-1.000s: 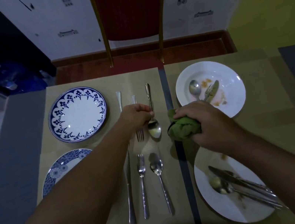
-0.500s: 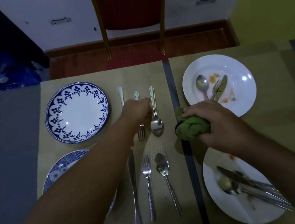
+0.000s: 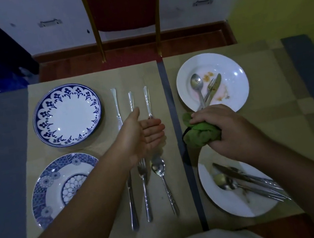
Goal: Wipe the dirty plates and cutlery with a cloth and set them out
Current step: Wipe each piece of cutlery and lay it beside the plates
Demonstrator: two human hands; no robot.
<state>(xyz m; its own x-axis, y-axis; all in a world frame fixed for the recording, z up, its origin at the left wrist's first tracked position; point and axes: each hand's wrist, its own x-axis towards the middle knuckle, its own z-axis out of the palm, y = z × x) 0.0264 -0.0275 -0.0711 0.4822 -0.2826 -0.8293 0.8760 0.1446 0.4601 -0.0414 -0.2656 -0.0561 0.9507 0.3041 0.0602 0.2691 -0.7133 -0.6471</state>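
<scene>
Tan mats [image 3: 171, 234] covered the grey bench [image 3: 0, 145]. Two blue plates [image 3: 68, 115] and clean cutlery [image 3: 145, 193] lay neatly on the left mat. The person's left hand [image 3: 144, 133] hung spread and loose above that cutlery, holding nothing. The right hand [image 3: 230, 127] squeezed a green cloth [image 3: 200, 134] just beside the far white plate [image 3: 234, 76], which had food marks and dirty cutlery [image 3: 199, 91] on it. A second dirty plate [image 3: 229, 208] sat under that arm. I thought the arm might bump the handles poking over its rim and tip them off, or the left arm might push the neat rows crooked.
</scene>
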